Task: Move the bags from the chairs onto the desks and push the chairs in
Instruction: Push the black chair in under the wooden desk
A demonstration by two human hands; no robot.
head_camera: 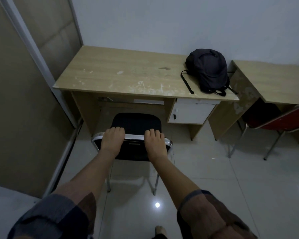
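Note:
A black chair [135, 125] with a chrome frame stands in front of a light wooden desk [121, 75], its seat partly under the desk's front edge. My left hand [112, 139] and my right hand [155, 141] both grip the top of the chair's backrest, fingers curled over the chrome bar. A dark backpack [208, 70] lies on the right end of the desk, its straps trailing toward the desk's front edge. The chair's seat is bare.
A second wooden desk [273, 80] stands at the right with a red chair [283, 121] in front of it. A white locked drawer [190, 112] hangs under the first desk. A beige partition [16, 100] borders the left. The floor is glossy tile.

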